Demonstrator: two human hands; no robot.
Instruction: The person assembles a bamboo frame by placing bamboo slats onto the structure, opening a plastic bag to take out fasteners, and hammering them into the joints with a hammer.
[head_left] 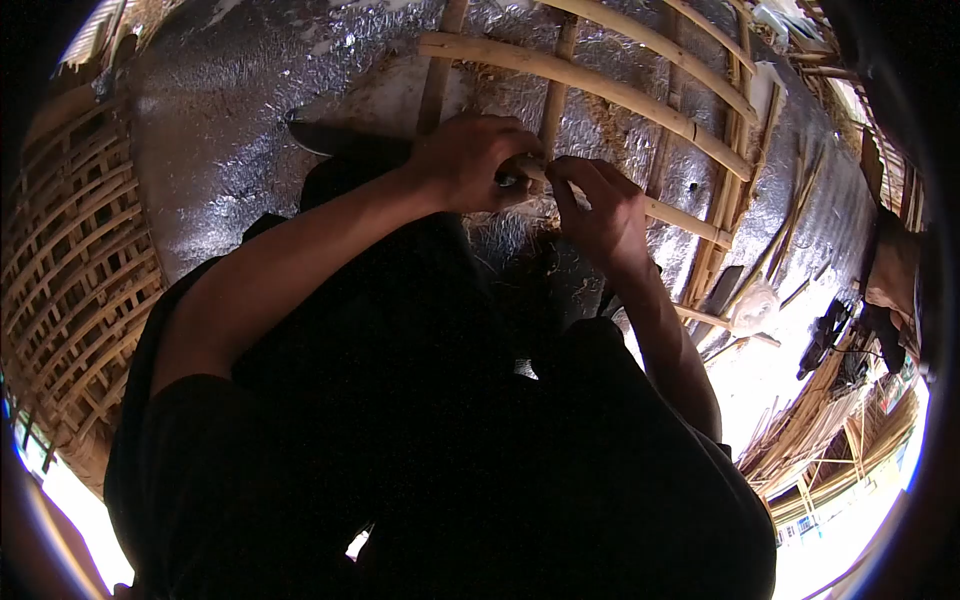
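Observation:
A lattice of round bamboo poles (pixel 600 85) lies on the shiny silver sheet. My left hand (pixel 478 160) is closed at the near end of the lattice, its fingers curled around the end of a bamboo pole (pixel 690 221). Right beside it, my right hand (pixel 605 205) is closed in a pinch, thumb against fingers, close over the same pole. Whatever sits between those fingertips is too small and shaded to make out. A crosspiece (pixel 557 90) runs up from between the hands.
A dark curved blade-like piece (pixel 310 133) lies left of my left hand. The silver sheet (pixel 210 150) covers the ground. At the far left stands a woven bamboo panel (pixel 75 250). Bamboo strips (pixel 800 430) and a pale roundish bundle (pixel 755 308) lie to the right.

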